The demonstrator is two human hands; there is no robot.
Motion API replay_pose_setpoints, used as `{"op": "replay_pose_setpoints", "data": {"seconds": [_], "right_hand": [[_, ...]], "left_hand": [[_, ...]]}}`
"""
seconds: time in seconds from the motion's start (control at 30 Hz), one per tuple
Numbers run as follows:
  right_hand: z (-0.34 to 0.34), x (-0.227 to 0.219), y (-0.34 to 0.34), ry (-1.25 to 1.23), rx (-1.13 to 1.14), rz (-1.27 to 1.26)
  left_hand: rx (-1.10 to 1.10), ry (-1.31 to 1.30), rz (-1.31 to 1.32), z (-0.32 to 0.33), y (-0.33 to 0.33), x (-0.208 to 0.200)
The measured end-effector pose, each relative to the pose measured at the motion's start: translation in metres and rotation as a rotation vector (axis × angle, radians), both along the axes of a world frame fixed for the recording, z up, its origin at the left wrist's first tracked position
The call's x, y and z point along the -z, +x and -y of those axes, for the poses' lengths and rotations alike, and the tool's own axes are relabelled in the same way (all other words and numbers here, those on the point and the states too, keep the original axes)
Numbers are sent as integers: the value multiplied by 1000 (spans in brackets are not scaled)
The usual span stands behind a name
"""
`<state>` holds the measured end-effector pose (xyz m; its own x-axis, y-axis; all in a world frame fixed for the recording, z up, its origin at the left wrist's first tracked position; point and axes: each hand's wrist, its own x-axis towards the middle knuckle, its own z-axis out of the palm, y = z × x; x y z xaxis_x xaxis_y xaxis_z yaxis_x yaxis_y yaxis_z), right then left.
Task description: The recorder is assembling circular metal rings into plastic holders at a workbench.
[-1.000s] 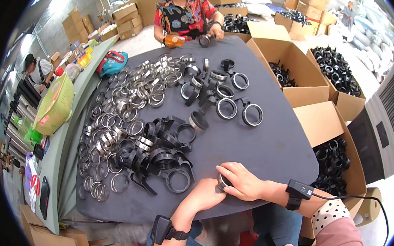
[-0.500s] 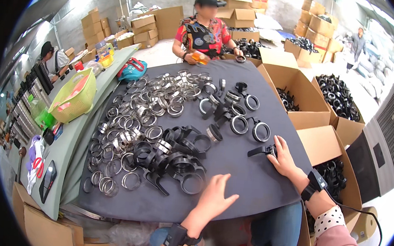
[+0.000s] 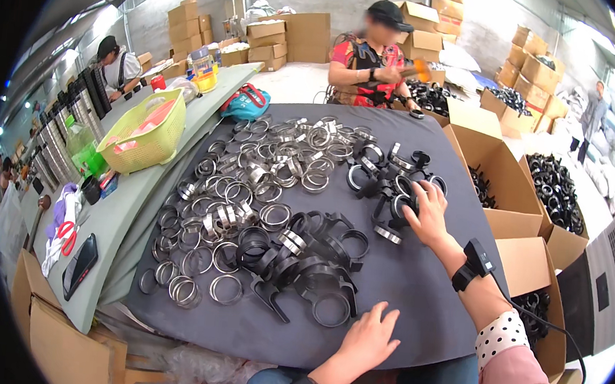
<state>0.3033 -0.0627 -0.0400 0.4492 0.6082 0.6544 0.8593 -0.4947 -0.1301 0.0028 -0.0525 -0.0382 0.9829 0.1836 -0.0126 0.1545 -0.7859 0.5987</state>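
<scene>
My left hand (image 3: 372,336) is held over the near edge of the dark table (image 3: 424,313), fingers apart and with nothing in them. My right hand (image 3: 430,215) reaches over the right side, fingers and thumb spread against a cluster of black ring clamps (image 3: 400,204) with silver bands. Its fingers partly hide some of these. Just below them lies a silver-banded clamp (image 3: 388,234) on its side. Left of my hands is a heap of black ring clamps with handles (image 3: 302,260). Many loose silver metal rings (image 3: 238,197) cover the table's left half.
Open cardboard boxes (image 3: 481,144) of black parts line the right side, near a grey slatted unit (image 3: 599,251). A co-worker (image 3: 372,56) stands across the table. At left, a side table (image 3: 129,214) bears a yellow-green basket (image 3: 146,132), red scissors and a phone (image 3: 81,262).
My right hand has moved away from me, from a single clamp near the right edge to the cluster, which now lies closer together. My left hand has shifted slightly right. The view has turned left.
</scene>
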Motion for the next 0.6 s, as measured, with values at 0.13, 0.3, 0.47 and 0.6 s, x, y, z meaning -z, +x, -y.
{"op": "replay_pose_setpoints", "data": {"seconds": [0.13, 0.3, 0.47, 0.6], "right_hand": [[-93, -28, -19, -77, -424, -210], [-189, 5, -31, -388, -357, -158], [-199, 19, -24, -301, -378, -122], [-136, 8, -40, -28, -557, -412]], "left_hand": [[36, -52, 58, -1, -1, 2], [63, -82, 118, -9, 0, 11], [63, -118, 75, -16, 2, 8], [-103, -202, 192, -24, -1, 1]]}}
